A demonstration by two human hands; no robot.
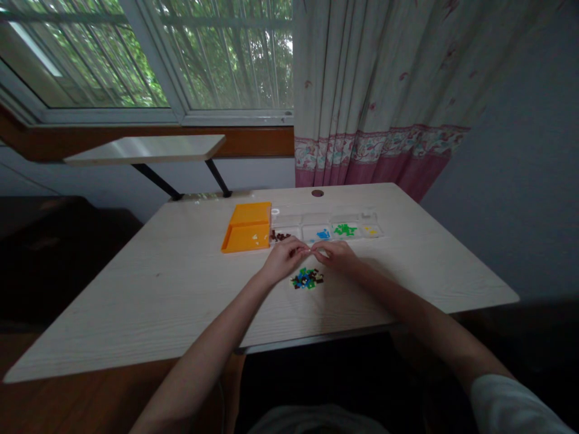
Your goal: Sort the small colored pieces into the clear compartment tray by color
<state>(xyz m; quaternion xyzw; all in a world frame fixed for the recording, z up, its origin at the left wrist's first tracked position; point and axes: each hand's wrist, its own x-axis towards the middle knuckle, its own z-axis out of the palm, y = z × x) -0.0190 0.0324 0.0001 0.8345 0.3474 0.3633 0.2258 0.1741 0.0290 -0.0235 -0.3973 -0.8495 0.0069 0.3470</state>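
My left hand [286, 258] and my right hand [338, 255] meet fingertip to fingertip above the table. Both are closed in a pinch. A tiny pale spot shows where the fingertips come together, too small to name. Just below them lies a heap of small mixed pieces [307, 278] in green, blue, brown and cream. Behind the hands sits a clear compartment tray [302, 228]. In it are brown pieces [281, 235], blue pieces [322, 234], green pieces [344, 229] and a few yellow pieces [371, 230], each colour in its own compartment.
An open orange case [248, 214] adjoins the tray's left end, with a few whitish pieces [257, 237] in its near half. The pale wooden table [181, 289] has a round dark hole [318, 193] at the back. A raised shelf [154, 148] stands at the back left, before the window.
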